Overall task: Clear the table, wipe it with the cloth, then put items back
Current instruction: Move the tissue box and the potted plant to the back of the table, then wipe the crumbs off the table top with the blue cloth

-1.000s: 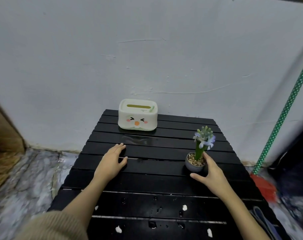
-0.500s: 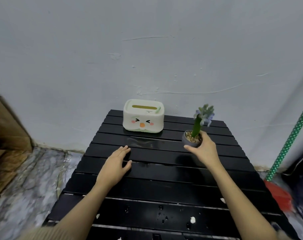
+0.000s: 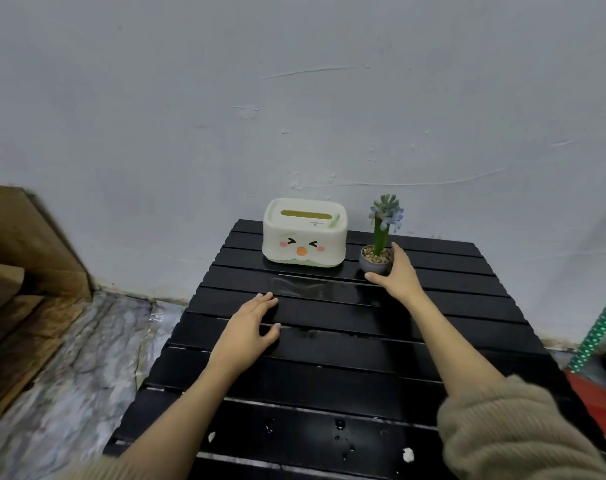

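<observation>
Black slats of the table [image 3: 329,344] run out to a pale plastered wall, wet in patches and dotted with white crumbs near my edge. At the far end my right hand [image 3: 398,275] curls around the small grey flower pot [image 3: 376,261], thumb in front and fingers behind, the pot standing upright on the slats just beside the cream tissue box [image 3: 305,237] with its cartoon face. My left hand [image 3: 249,327] lies flat and open mid-table, holding nothing.
</observation>
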Tool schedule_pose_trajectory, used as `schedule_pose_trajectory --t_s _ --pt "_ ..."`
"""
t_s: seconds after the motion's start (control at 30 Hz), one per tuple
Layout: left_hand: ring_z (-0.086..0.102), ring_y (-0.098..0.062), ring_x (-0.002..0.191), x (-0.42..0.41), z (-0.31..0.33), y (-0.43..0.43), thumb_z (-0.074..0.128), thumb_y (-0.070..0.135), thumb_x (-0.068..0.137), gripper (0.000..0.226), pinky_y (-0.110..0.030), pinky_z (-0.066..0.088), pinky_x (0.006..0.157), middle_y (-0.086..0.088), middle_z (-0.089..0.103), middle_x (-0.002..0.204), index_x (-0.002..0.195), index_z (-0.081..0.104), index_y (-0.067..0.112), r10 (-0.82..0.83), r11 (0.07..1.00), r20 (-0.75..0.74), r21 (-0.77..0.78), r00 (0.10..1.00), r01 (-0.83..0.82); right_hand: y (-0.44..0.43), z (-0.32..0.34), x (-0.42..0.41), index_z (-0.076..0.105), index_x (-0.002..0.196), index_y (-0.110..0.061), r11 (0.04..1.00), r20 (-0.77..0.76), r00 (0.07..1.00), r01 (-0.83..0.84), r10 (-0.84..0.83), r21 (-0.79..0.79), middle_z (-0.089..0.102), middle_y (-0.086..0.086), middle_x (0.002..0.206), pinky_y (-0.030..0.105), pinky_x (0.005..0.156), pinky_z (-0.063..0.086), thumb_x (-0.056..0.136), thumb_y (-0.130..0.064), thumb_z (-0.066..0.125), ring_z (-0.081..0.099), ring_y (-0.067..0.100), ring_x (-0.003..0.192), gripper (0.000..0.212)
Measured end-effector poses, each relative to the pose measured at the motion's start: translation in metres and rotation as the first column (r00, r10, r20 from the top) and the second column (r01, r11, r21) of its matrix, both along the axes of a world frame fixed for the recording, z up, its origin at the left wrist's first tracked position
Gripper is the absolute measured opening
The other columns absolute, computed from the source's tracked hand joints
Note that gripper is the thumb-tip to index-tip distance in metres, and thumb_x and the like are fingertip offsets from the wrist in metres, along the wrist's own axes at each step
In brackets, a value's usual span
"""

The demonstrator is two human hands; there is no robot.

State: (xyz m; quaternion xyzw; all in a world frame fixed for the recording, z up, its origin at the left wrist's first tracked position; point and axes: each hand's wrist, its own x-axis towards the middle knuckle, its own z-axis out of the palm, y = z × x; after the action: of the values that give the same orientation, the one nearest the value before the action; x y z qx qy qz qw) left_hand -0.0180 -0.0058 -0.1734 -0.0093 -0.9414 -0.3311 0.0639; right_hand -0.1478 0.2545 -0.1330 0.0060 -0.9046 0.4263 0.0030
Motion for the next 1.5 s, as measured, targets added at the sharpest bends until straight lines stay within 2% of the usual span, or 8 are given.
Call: schedule_pose_trajectory --t_s 0.3,0.6,0.73,0.83,0.9,1.07,1.3,1.5 --pt "0.016 -0.017 0.142 0.03 0.038 0.028 0.051 0.021 0.09 0.05 -0.035 0.019 0.117 -0.004 0.033 0.149 0.137 0.034 0.017 -0.148 0.989 0.126 0.03 0.981 0.146 0.048 0.022 0.134 0.02 0.142 -0.019 0.963 0.064 0.986 -0.164 0.154 0.213 0.023 0.004 0.152 0.035 0.111 0.024 0.088 -0.032 0.056 0.027 0.021 0.137 0.067" --pt "0.017 -0.017 0.142 0.104 0.063 0.053 0.05 0.025 0.09 0.05 -0.038 0.022 0.117 -0.002 0.033 0.149 0.137 0.032 0.021 -0.209 0.977 0.084 -0.017 0.974 0.211 0.149 0.038 0.259 0.028 0.139 -0.013 0.922 -0.037 0.998 -0.026 0.043 0.386 0.032 0.009 0.149 0.035 0.113 0.026 0.084 -0.034 0.059 0.031 0.021 0.136 0.066" --pt "0.017 -0.016 0.142 0.13 0.066 0.052 0.05 0.025 0.09 0.05 -0.037 0.023 0.116 -0.004 0.034 0.149 0.137 0.033 0.019 -0.19 0.981 0.066 -0.014 0.98 0.191 0.185 0.031 0.298 0.036 0.135 -0.012 0.934 0.058 0.997 0.023 -0.047 0.357 0.035 0.011 0.146 0.035 0.112 0.025 0.051 -0.09 0.038 0.033 0.023 0.135 0.115" --pt "0.016 -0.017 0.143 0.147 0.067 0.048 0.049 0.024 0.091 0.051 -0.034 0.022 0.115 -0.007 0.032 0.149 0.138 0.031 0.019 -0.173 0.985 0.066 0.004 0.983 0.173 0.188 0.008 0.309 0.034 0.136 -0.014 0.959 0.099 0.99 0.07 -0.101 0.275 0.034 0.01 0.147 0.035 0.11 0.026 0.033 -0.1 0.021 0.033 0.023 0.135 0.135" --pt "0.016 -0.018 0.143 0.154 0.068 0.042 0.05 0.024 0.09 0.054 -0.035 0.023 0.114 -0.011 0.03 0.15 0.139 0.029 0.02 -0.14 0.99 0.073 0.018 0.988 0.139 0.179 0.001 0.313 0.029 0.139 -0.018 0.961 0.069 0.995 0.05 -0.071 0.271 0.033 0.006 0.148 0.038 0.112 0.027 0.048 -0.095 0.03 0.032 0.022 0.135 0.12" --pt "0.015 -0.018 0.143 0.166 0.067 0.025 0.05 0.022 0.09 0.051 -0.036 0.022 0.115 -0.01 0.031 0.149 0.137 0.032 0.019 -0.087 0.996 0.052 0.002 0.995 0.088 0.169 -0.012 0.308 0.029 0.14 -0.018 0.898 -0.053 0.994 0.109 -0.095 0.426 0.03 0.005 0.15 0.034 0.108 0.033 0.091 -0.032 0.049 0.028 0.02 0.138 0.055" --pt "0.016 -0.018 0.143 0.181 0.061 -0.005 0.05 0.02 0.09 0.047 -0.035 0.021 0.116 -0.004 0.037 0.147 0.135 0.037 0.017 -0.05 0.998 -0.001 -0.033 0.999 0.05 0.147 -0.012 0.27 0.036 0.136 -0.005 0.861 -0.12 0.969 0.247 -0.217 0.445 0.035 0.016 0.146 0.036 0.107 0.031 0.093 -0.02 0.045 0.032 0.029 0.135 0.046" --pt "0.019 -0.018 0.142 0.201 0.048 -0.035 0.05 0.019 0.09 0.045 -0.035 0.021 0.117 -0.002 0.039 0.146 0.134 0.038 0.018 0.03 0.999 -0.014 -0.044 0.999 -0.031 0.124 -0.01 0.248 0.032 0.138 -0.013 0.867 -0.073 0.988 0.151 -0.133 0.475 0.03 0.008 0.15 0.038 0.104 0.035 0.095 -0.026 0.038 0.029 0.023 0.137 0.045"
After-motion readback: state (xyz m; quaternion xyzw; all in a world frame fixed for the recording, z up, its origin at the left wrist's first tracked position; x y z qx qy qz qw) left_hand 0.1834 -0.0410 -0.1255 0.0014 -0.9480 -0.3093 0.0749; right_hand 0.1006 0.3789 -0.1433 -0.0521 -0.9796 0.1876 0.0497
